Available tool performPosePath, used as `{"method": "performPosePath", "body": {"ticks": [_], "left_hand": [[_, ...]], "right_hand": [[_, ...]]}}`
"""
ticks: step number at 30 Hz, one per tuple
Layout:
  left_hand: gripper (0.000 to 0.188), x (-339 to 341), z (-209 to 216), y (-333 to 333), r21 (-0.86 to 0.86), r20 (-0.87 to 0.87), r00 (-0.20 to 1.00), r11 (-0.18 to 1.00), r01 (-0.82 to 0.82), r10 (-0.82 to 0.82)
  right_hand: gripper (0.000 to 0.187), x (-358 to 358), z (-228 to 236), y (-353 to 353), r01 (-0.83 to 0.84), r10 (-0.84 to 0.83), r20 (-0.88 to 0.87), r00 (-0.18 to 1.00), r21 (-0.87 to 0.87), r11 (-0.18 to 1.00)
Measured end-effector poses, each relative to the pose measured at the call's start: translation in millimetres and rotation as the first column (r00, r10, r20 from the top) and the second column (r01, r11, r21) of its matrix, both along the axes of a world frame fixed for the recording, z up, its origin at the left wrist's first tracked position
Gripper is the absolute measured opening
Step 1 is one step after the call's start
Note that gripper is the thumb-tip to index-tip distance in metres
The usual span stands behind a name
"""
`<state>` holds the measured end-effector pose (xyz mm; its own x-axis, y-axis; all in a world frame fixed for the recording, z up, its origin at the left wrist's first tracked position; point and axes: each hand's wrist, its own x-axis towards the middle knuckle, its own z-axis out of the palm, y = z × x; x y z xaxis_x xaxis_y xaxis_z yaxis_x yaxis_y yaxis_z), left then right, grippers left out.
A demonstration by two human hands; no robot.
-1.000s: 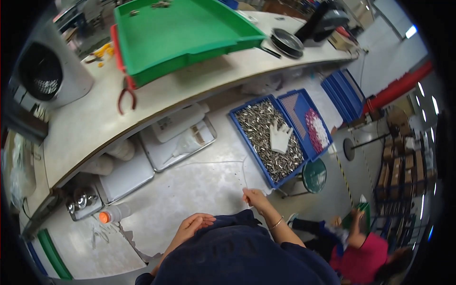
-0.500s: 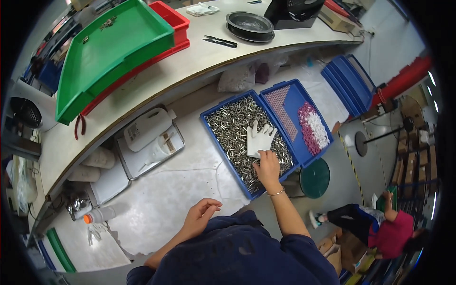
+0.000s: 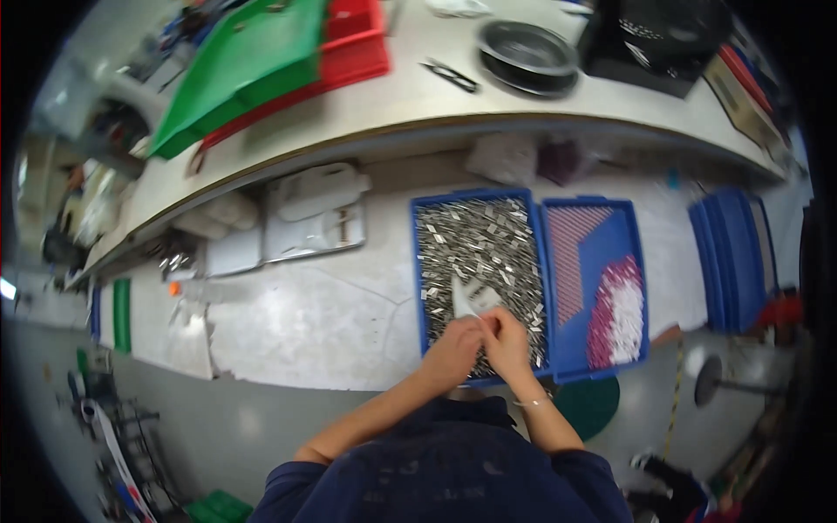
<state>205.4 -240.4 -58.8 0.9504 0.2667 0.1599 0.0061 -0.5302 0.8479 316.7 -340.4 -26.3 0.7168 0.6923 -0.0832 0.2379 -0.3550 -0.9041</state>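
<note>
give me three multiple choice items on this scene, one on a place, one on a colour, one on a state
1. Where is the white glove?
A. on the curved bench
B. over the blue tray of small metal parts
C. in the green bin

2. What colour is the flat bin next to the green bin on the curved bench?
A. red
B. yellow
C. black

3. What are the left hand and right hand doing?
A. hanging apart
B. together at the glove
C. resting on the bench

B, the glove lies above the parts; A, red rim shows; B, both hands meet at its cuff.

Metal, plastic and cloth

We see shiny metal bits [image 3: 478, 244] in a smooth blue plastic tray [image 3: 417, 261], and a matt white cloth glove [image 3: 469, 298].
</note>
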Motion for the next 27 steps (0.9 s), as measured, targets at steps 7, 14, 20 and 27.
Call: {"method": "performPosePath", "body": {"ticks": [7,14,20,27], "left_hand": [[0.021,-28,28,-37,0.266,-0.136,0.933,0.92,-0.289,0.332],[0.044,-41,78,-97,-0.394,-0.122,0.87,0.782,-0.484,0.477],[0.053,-50,58,-137,-0.975,0.002,0.764,0.172,-0.143,0.645],[0.051,-8,22,-131,-0.912,0.106,0.609,-0.168,0.374,0.786]], "right_hand": [[0.006,-11,20,-20,-0.138,0.142,-0.047,0.989,0.085,0.987],[0.01,-59,33,-72,-0.47,0.336,0.467,0.818,0.206,0.858],[0.012,-72,59,-117,-0.625,0.477,0.481,0.735,0.212,0.751],[0.013,-44,59,-137,-0.771,0.621,0.483,0.617,0.215,0.599]]}}
